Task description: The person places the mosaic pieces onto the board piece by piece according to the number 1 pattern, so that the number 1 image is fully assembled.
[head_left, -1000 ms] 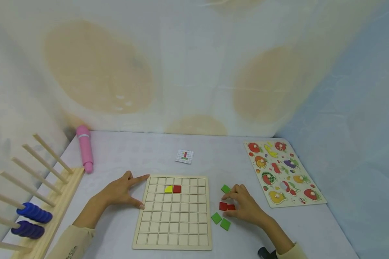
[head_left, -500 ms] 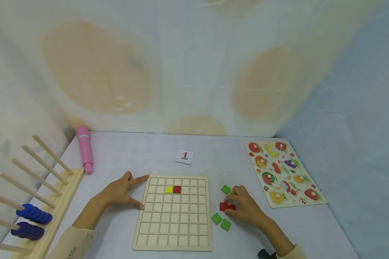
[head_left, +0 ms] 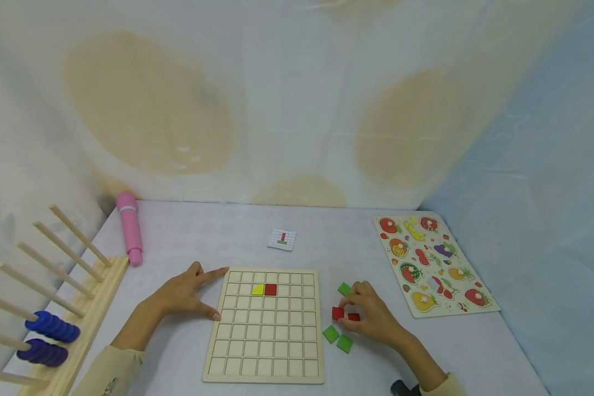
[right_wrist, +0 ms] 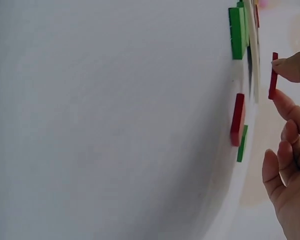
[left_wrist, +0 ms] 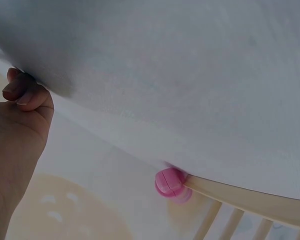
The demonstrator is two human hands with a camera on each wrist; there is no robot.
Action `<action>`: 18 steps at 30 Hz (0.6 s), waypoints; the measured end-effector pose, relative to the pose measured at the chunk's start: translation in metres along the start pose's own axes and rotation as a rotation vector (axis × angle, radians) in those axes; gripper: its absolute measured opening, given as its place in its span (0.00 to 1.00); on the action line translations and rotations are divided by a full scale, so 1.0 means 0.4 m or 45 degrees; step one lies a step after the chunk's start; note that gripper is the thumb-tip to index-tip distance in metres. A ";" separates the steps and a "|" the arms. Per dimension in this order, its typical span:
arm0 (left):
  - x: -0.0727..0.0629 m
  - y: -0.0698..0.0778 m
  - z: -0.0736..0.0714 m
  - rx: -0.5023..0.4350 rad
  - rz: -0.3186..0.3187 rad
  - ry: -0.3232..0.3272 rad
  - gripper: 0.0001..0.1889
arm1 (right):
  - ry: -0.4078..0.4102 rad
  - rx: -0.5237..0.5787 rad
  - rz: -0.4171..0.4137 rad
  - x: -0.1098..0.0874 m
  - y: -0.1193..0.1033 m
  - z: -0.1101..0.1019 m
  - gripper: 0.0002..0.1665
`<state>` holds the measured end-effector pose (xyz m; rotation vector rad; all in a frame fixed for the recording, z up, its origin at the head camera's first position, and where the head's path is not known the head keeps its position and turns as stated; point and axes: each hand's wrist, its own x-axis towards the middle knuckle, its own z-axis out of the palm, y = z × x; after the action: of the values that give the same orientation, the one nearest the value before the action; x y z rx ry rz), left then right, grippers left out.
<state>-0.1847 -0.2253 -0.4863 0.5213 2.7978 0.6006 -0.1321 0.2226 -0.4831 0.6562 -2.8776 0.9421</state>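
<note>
My right hand (head_left: 371,312) pinches a red square tile (right_wrist: 273,77) between thumb and index finger, raised off the table in the right wrist view. Below the hand lies a second red tile (head_left: 353,317), partly covered in the head view. Green tiles (head_left: 344,344) lie around it on the cloth. My left hand (head_left: 180,294) touches the left edge of a wooden grid board (head_left: 262,379) with thumb and index finger straight; its other fingers are curled in the left wrist view. A yellow tile (head_left: 257,289) and a red tile (head_left: 270,290) sit side by side in the board's second row.
Behind the board lies a small pattern card (head_left: 282,239). A wooden peg rack (head_left: 86,313) with blue rings stands at left, a pink tube-shaped object (head_left: 130,228) behind it. A fruit puzzle board (head_left: 435,264) lies at right, and a black object (head_left: 401,388) at my right wrist.
My right hand has taken a red tile from beside the other one and lifted it slightly to the left. The left hand and the board have stayed still.
</note>
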 end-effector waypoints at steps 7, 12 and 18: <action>-0.001 0.005 -0.003 0.002 0.001 0.001 0.59 | 0.010 0.185 -0.072 0.021 -0.032 0.003 0.13; -0.002 0.009 -0.005 0.000 0.012 -0.003 0.59 | 0.002 0.204 -0.124 0.040 -0.059 0.018 0.13; -0.002 0.010 -0.007 0.001 0.011 -0.005 0.59 | -0.008 0.150 -0.205 0.064 -0.086 0.036 0.12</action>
<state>-0.1836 -0.2232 -0.4821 0.5349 2.7934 0.6000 -0.1399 0.1795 -0.4715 0.8863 -2.7399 1.0936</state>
